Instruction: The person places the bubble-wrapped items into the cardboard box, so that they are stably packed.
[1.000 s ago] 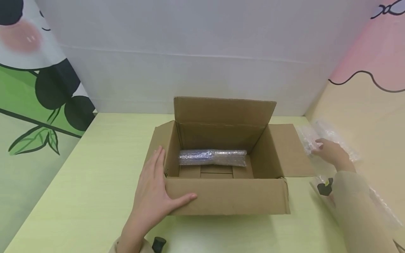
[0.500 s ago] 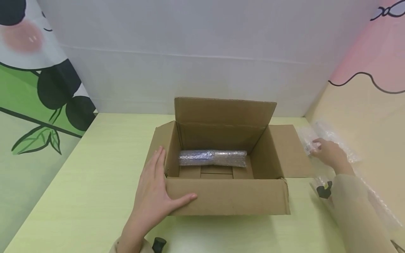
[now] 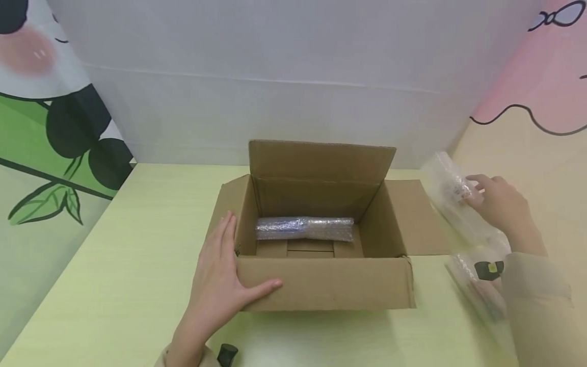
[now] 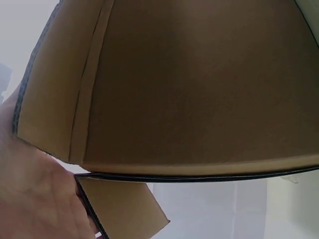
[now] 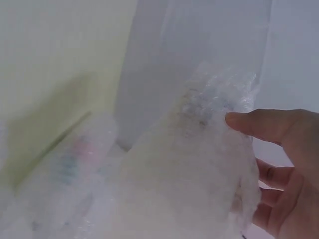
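Note:
An open cardboard box [image 3: 325,284] stands with its flaps spread. My left hand [image 3: 217,275] rests on its near left corner, fingers straight along the left flap and thumb across the front flap. Inside the box lies a long bubble-wrapped bundle [image 3: 304,229]. At the right, my right hand [image 3: 504,206] pinches a bubble-wrapped package [image 3: 451,196] by its side, holding it tilted up. The right wrist view shows the thumb on the wrap's near face and the fingers behind it. What the wrap contains is too blurred to tell.
Another bubble-wrapped package [image 3: 474,293] lies right of the box, partly hidden by the right sleeve [image 3: 536,300]. The box's right flap [image 3: 417,219] sticks out towards the held package. A pale wall [image 3: 275,117] bounds the table [image 3: 124,265] at the back.
My right hand has taken hold of the bubble-wrapped package and lifted and tilted it up, moving slightly right. The left hand and the box stay in place.

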Demonstrator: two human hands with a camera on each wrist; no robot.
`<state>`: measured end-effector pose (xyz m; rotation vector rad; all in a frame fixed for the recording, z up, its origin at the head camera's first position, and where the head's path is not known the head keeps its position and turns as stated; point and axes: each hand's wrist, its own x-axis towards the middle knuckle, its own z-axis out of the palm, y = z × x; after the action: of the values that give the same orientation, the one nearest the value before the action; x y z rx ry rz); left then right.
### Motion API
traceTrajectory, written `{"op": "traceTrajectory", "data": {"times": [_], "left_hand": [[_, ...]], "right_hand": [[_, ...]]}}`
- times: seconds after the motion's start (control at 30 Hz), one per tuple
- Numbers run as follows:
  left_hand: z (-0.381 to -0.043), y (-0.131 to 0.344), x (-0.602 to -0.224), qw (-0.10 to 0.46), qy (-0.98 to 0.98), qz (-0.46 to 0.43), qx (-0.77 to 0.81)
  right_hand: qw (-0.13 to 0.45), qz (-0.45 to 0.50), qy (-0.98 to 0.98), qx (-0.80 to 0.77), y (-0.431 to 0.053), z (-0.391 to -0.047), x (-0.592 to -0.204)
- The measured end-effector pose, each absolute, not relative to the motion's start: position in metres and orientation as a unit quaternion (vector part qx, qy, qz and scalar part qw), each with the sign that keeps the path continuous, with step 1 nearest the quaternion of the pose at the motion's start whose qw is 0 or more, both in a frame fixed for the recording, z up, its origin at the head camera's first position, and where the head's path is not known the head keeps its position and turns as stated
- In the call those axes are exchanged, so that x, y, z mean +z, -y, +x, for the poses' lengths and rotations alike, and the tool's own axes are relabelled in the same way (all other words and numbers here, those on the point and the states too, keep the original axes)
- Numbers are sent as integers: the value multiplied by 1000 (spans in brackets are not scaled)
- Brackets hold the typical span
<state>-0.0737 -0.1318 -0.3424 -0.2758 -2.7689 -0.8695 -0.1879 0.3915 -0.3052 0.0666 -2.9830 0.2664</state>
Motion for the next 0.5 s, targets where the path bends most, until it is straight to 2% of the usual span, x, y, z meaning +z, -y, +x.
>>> {"op": "traceTrajectory", "data": {"times": [0.17, 0.27, 0.4, 0.5], "left_hand": [[-74, 132, -344, 119, 941, -95, -302], [-74, 132, -346, 121, 939, -95, -308], [-75, 132, -348, 120, 937, -93, -316], [-75, 132, -350, 122, 935, -93, -321]], "right_hand": [[148, 19, 987, 65, -371, -172, -272], [216, 32, 974, 66, -352, -162, -253], [321, 83, 940, 78, -321, -150, -231], [375, 133, 913, 92, -296, -143, -214]]}}
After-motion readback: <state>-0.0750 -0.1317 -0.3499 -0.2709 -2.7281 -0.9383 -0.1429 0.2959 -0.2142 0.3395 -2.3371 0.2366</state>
